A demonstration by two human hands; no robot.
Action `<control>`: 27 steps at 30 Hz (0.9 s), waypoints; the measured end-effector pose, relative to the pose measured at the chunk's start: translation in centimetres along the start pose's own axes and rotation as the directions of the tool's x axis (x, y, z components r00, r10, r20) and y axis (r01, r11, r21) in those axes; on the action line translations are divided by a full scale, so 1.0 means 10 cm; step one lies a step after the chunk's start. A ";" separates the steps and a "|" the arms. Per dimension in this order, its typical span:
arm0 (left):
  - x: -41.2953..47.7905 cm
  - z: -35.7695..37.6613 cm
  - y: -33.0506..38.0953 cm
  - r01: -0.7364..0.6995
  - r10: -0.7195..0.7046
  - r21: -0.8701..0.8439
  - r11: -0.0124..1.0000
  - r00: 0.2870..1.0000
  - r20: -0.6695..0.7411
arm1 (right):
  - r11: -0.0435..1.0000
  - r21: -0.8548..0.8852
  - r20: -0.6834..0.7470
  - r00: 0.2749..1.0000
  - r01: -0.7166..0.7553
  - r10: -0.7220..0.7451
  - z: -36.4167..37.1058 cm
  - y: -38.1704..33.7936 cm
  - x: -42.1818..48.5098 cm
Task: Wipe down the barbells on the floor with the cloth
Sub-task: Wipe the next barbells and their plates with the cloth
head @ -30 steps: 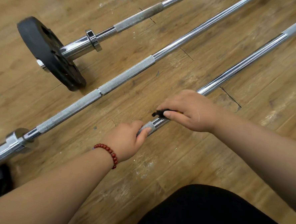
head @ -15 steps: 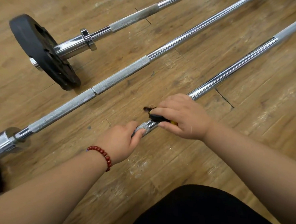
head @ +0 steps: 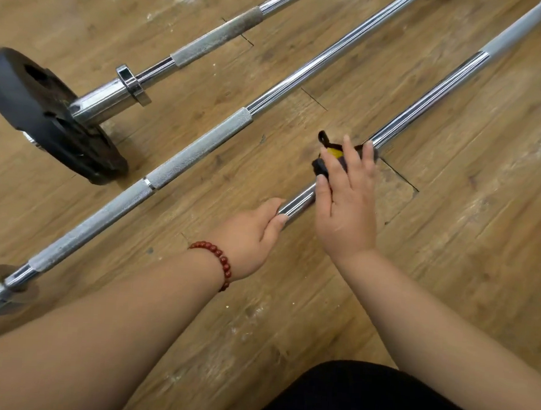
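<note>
Worn wood-plank floor [head: 468, 258], scuffed pale in patches and split by dark gaps at several seams, under even light.

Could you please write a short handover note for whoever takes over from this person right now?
Left hand grips the near bar.
Right hand presses the cloth onto that bar with straight fingers, just beyond the left hand.
Middle bar and far bar, with its plate, lie alongside with no hand on them.
Done: how much is already wiped cannot be told.
Left: probably wipe on along the near bar, then the other two.
</note>
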State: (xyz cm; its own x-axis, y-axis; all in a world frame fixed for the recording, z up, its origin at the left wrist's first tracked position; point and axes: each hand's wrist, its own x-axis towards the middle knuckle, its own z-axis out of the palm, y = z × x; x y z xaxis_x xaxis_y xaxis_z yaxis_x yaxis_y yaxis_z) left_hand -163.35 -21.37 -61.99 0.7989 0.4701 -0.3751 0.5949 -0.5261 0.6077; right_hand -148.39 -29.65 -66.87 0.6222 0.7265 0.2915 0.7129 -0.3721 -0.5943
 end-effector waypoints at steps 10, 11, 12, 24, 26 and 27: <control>0.04 -0.02 0.00 0.059 -0.060 0.086 0.995 0.998 0.007 | 0.977 0.151 -0.043 0.986 -0.153 0.161 0.00 0.23 0.29; 0.04 -0.02 0.01 0.059 -0.059 0.083 0.995 0.998 0.004 | 0.966 0.173 -0.044 0.978 -0.192 0.202 0.02 0.16 0.28; 0.04 -0.02 0.01 0.059 -0.059 0.083 0.995 0.998 0.002 | 0.964 0.179 -0.025 0.979 -0.195 0.202 0.05 0.09 0.21; 0.04 -0.02 0.07 0.130 -0.138 0.116 0.985 0.989 0.062 | 0.742 0.429 0.145 0.850 -0.516 0.507 -0.10 -0.07 0.38; 0.03 -0.04 0.08 0.152 -0.160 0.114 0.982 0.985 0.067 | 0.755 0.390 0.242 0.850 -0.527 0.468 -0.14 -0.15 0.26; 0.04 -0.05 0.09 0.163 -0.171 0.106 0.981 0.983 0.074 | 0.765 0.381 0.257 0.855 -0.519 0.451 -0.18 -0.14 0.25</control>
State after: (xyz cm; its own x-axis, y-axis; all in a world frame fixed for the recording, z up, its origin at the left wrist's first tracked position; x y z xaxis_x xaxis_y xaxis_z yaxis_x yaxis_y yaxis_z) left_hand -162.55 -21.32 -61.28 0.6899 0.4996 -0.5238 0.7228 -0.5150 0.4608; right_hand -147.25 -28.39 -63.96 0.7704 0.6014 -0.2117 0.0995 -0.4415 -0.8917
